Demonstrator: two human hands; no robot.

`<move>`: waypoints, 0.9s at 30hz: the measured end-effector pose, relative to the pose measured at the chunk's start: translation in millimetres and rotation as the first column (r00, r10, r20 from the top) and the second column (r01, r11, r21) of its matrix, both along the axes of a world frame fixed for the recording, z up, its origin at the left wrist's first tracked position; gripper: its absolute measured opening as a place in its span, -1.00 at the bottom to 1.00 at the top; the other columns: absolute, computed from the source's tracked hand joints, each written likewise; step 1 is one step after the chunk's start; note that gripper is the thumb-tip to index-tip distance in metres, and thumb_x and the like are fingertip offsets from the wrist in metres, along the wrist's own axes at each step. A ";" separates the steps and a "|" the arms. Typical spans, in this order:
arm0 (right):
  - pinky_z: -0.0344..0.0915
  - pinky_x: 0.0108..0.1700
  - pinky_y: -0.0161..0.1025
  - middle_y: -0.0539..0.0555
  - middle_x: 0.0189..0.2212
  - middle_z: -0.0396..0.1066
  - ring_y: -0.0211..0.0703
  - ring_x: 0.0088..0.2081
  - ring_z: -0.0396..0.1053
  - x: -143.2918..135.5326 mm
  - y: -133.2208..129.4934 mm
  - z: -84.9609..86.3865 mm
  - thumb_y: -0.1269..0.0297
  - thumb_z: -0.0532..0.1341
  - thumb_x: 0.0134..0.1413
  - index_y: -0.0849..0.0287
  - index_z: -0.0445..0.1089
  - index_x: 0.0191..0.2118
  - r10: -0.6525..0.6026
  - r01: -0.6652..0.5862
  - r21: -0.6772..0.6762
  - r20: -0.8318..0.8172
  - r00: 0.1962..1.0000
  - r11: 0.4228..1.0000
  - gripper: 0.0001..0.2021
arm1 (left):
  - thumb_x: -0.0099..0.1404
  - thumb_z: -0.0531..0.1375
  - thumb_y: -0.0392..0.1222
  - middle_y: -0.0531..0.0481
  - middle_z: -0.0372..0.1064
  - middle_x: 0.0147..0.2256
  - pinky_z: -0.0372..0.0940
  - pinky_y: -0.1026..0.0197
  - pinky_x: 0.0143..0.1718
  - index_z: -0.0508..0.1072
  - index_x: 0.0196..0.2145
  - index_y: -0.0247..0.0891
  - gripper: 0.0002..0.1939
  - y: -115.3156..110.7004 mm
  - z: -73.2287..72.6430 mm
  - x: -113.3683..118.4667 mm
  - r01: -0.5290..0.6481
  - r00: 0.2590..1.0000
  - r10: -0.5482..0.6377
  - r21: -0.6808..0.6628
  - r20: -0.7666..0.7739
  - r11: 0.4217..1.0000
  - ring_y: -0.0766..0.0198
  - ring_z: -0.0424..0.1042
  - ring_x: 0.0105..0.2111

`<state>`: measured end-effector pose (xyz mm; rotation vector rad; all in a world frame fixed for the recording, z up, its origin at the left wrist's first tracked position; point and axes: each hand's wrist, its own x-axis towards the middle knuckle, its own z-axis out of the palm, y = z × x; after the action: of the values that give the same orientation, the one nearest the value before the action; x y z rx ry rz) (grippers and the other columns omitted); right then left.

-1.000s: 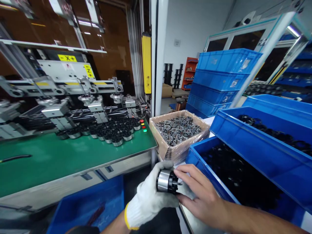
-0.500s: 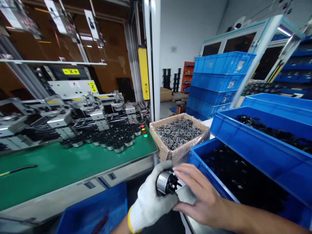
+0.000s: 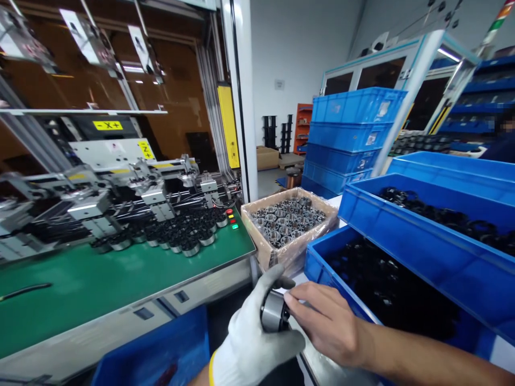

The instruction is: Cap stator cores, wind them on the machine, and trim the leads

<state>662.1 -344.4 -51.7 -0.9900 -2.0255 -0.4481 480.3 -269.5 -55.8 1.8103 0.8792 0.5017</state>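
My left hand (image 3: 251, 332), in a white glove with a yellow cuff, is wrapped round a metal ring part (image 3: 274, 311) with black ends. The part lies on its side between thumb and fingers. My bare right hand (image 3: 328, 321) is at the part's right end, its fingertips against the black end. The fingers are bent together, and whatever they pinch is hidden. Beyond the hands stands a plastic-lined carton (image 3: 263, 256) of metal rings. To the right is a blue bin (image 3: 322, 268) with black pieces in it.
Several black-and-metal parts (image 3: 191, 244) stand on the green bench (image 3: 132, 273) before the machine. Another blue bin (image 3: 422, 228) holds black rings. Blue crates (image 3: 346, 134) are stacked behind. A blue tub (image 3: 161, 343) sits below the bench. Part of a person (image 3: 502, 142) shows at far right.
My left hand has turned the part, so its black prongs are less visible. My right hand has closed in on its end. The view has shifted slightly to the right.
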 end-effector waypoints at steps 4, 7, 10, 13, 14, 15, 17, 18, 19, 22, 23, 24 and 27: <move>0.54 -0.22 -0.11 0.33 -0.24 0.53 0.01 -0.19 0.52 4.1 1.3 -1.5 0.57 -0.03 0.26 0.43 0.36 0.10 0.029 -0.031 0.029 0.071 0.997 0.999 -0.62 | 0.00 0.32 -0.21 0.02 0.52 0.10 0.35 0.10 0.22 0.33 0.26 -0.12 -0.18 -3.6 -9.2 7.1 -0.040 0.997 0.038 0.027 0.071 0.999 0.07 0.51 0.09; 0.52 -0.28 -0.14 0.31 -0.26 0.52 -0.02 -0.26 0.51 7.8 8.4 -2.8 0.60 0.00 0.23 0.43 0.39 0.04 0.003 -0.006 0.032 0.074 0.997 0.999 -0.65 | 0.09 0.31 -0.20 0.05 0.61 -0.09 0.44 0.09 0.11 0.30 0.30 -0.09 -0.20 5.3 -14.9 4.6 0.002 0.998 -0.002 0.008 0.069 1.000 0.10 0.60 -0.08; 0.53 -0.28 -0.20 0.23 -0.27 0.54 -0.10 -0.28 0.52 14.5 13.1 4.6 0.61 0.09 0.22 0.34 0.43 -0.01 -0.023 0.023 -0.020 -0.001 1.000 1.000 -0.71 | 0.24 0.23 -0.18 0.01 0.62 -0.12 0.47 0.11 0.07 0.36 0.27 -0.08 -0.37 19.7 -18.4 2.4 0.007 0.994 -0.013 0.051 0.107 0.999 0.11 0.60 -0.09; 0.55 -0.08 -0.20 0.23 -0.12 0.56 -0.08 -0.11 0.55 22.1 10.4 16.6 0.58 0.15 0.18 0.29 0.42 0.07 -0.100 0.102 0.010 -0.128 0.987 0.995 -0.65 | 0.29 0.18 -0.16 -0.04 0.56 0.02 0.43 0.03 0.14 0.37 0.25 -0.08 -0.44 23.7 -29.6 21.2 -0.055 0.986 0.031 0.143 0.163 0.988 0.08 0.55 0.03; 0.54 -0.03 -0.20 0.23 -0.08 0.56 -0.08 -0.05 0.55 23.9 8.7 19.3 0.57 0.16 0.17 0.29 0.41 0.10 -0.138 0.147 0.047 -0.157 0.978 0.988 -0.62 | 0.24 0.23 -0.16 -0.06 0.55 0.03 0.42 0.00 0.16 0.40 0.22 -0.09 -0.44 20.3 -36.0 34.6 -0.061 0.981 0.024 0.190 0.191 0.980 0.05 0.53 0.04; 0.54 -0.01 -0.20 0.23 -0.06 0.56 -0.08 -0.03 0.55 25.0 7.2 20.7 0.57 0.16 0.17 0.28 0.40 0.12 -0.172 0.188 0.084 -0.175 0.970 0.978 -0.60 | 0.17 0.29 -0.17 -0.08 0.55 0.01 0.42 -0.02 0.16 0.44 0.16 -0.10 -0.44 14.7 -43.1 51.1 -0.061 0.976 0.009 0.236 0.218 0.970 0.01 0.53 0.05; 0.54 -0.01 -0.21 0.22 -0.07 0.57 -0.08 -0.04 0.56 25.7 5.9 19.5 0.56 0.18 0.17 0.28 0.41 0.13 -0.209 0.233 0.132 -0.173 0.963 0.964 -0.60 | 0.10 0.34 -0.20 -0.14 0.58 -0.07 0.43 -0.03 0.15 0.54 -0.01 -0.13 -0.56 -1.1 -55.8 88.6 -0.014 0.967 -0.060 0.285 0.249 0.958 -0.06 0.52 0.04; 0.54 -0.02 -0.22 0.22 -0.08 0.57 -0.08 -0.04 0.56 25.5 6.1 17.4 0.56 0.19 0.18 0.28 0.41 0.12 -0.215 0.237 0.135 -0.159 0.964 0.962 -0.61 | 0.18 0.28 -0.20 -0.17 0.58 -0.10 0.43 -0.04 0.14 0.55 -0.04 -0.14 -0.65 -9.3 -59.7 106.1 -0.022 0.966 -0.050 0.270 0.254 0.963 -0.07 0.51 0.06; 0.55 -0.03 -0.22 0.22 -0.08 0.58 -0.08 -0.05 0.56 25.4 6.7 14.8 0.56 0.19 0.19 0.28 0.42 0.12 -0.215 0.234 0.130 -0.144 0.966 0.963 -0.62 | 0.27 0.19 -0.20 -0.21 0.58 -0.13 0.42 -0.06 0.15 0.55 -0.05 -0.15 -0.70 -16.3 -61.3 120.3 -0.059 0.964 -0.006 0.234 0.267 0.971 -0.08 0.49 0.08; 0.53 -0.01 -0.26 0.21 -0.09 0.57 -0.13 -0.05 0.55 26.0 8.8 7.1 0.61 0.18 0.18 0.27 0.41 0.12 -0.205 0.221 0.119 -0.130 0.970 0.968 -0.60 | 0.35 0.06 -0.22 -0.24 0.58 -0.16 0.39 -0.07 0.17 0.53 -0.02 -0.18 -0.67 -21.3 -53.0 130.5 -0.161 0.945 0.124 0.102 0.302 0.982 -0.07 0.47 0.11; 0.51 0.03 -0.26 0.21 -0.06 0.55 -0.14 -0.02 0.54 26.3 9.1 5.4 0.62 0.17 0.17 0.26 0.39 0.14 -0.205 0.220 0.108 -0.139 0.969 0.969 -0.57 | 0.32 0.11 -0.22 -0.22 0.57 -0.15 0.40 -0.05 0.16 0.51 -0.02 -0.17 -0.69 -16.4 -47.2 122.6 -0.159 0.943 0.128 0.080 0.308 0.984 -0.06 0.48 0.09; 0.49 0.09 -0.24 0.22 -0.02 0.53 -0.13 0.03 0.51 26.5 9.0 4.3 0.63 0.15 0.16 0.25 0.37 0.18 -0.207 0.222 0.084 -0.158 0.965 0.971 -0.53 | 0.26 0.18 -0.22 -0.19 0.57 -0.13 0.41 -0.03 0.14 0.49 -0.03 -0.16 -0.69 -8.9 -40.6 110.7 -0.142 0.944 0.112 0.073 0.311 0.987 -0.04 0.49 0.07; 0.36 0.28 -0.13 0.27 0.18 0.36 -0.06 0.24 0.34 23.5 8.1 2.7 0.60 0.11 0.10 0.24 0.24 0.28 -0.225 0.208 -0.090 -0.250 0.942 0.974 -0.40 | 0.07 0.31 -0.26 -0.08 0.53 -0.02 0.44 0.05 0.05 0.39 -0.08 -0.15 -0.58 16.6 -17.3 67.6 -0.146 0.936 0.120 0.052 0.332 0.988 0.08 0.53 -0.02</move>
<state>685.5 -336.3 -49.0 -1.2497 -1.7131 -0.3520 547.9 -252.9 -73.2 1.6761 0.7607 0.9067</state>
